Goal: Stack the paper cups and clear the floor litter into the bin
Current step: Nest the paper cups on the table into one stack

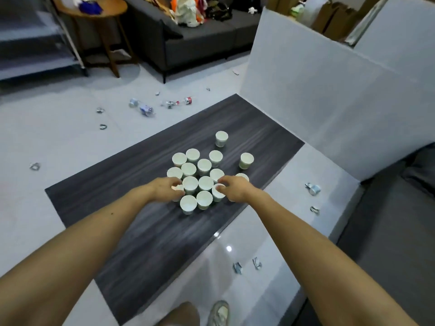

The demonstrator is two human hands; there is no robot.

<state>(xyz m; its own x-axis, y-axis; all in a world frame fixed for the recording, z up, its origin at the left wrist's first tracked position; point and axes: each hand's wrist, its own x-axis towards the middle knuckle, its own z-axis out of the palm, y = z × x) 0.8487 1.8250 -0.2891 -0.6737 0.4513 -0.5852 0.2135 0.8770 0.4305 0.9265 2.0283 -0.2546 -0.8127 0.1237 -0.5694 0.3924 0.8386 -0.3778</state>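
Note:
Several white paper cups (204, 166) stand upright in a cluster on a dark wood-grain table (131, 175). Two more cups stand apart, one at the far side (221, 138) and one to the right (246, 160). My left hand (166, 188) grips a cup (177, 187) at the cluster's left edge. My right hand (234, 188) holds the rim of a cup (217, 193) at the cluster's right edge. Crushed litter lies on the pale floor: bottles and scraps (146, 109) beyond the table, foil pieces (312, 188) to the right. No bin is in view.
A tall white panel (317, 95) rises right of the table. A dark sofa (202, 36) with piled clothes and a round wooden side table (101, 10) stand behind. More scraps (237, 268) lie near my shoe (219, 312). A grey cushion (388, 231) sits at right.

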